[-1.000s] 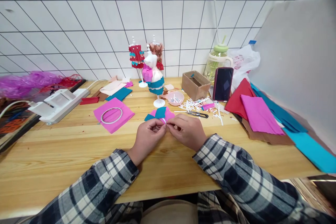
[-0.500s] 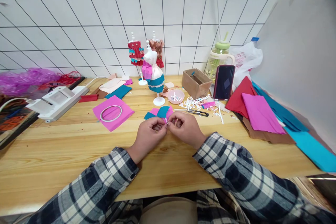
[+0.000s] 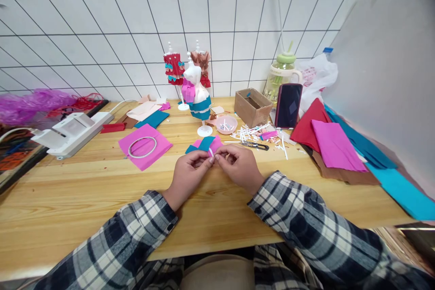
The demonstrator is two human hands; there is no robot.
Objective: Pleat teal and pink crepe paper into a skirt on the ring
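Observation:
Pinched fingers of my left hand (image 3: pixel 188 173) and my right hand (image 3: pixel 242 167) meet just above the table. Both grip the near edge of a pink and teal crepe paper piece (image 3: pixel 205 143). A thin white strip (image 3: pixel 210 151) lies against this paper, its lower end reaching the fingertips; which hand pinches the strip I cannot tell. Beyond the hands stands a small white dress form (image 3: pixel 194 74) wearing a white and teal skirt with a pink bow. Thread snips (image 3: pixel 255 145) lie past my right hand.
A white ring (image 3: pixel 142 147) rests on a pink sheet (image 3: pixel 154 136) at left, near a power strip (image 3: pixel 73 138). A pink dish (image 3: pixel 226 120), cardboard box (image 3: pixel 253 106), white scraps (image 3: pixel 249 132), phone (image 3: pixel 288 105) and bottle (image 3: pixel 280 77) stand behind. Folded coloured paper (image 3: pixel 340 147) lies right.
The white strip between my fingertips now leans to the left and shows more of its length. My hands stay together at the paper; the whole view has shifted slightly.

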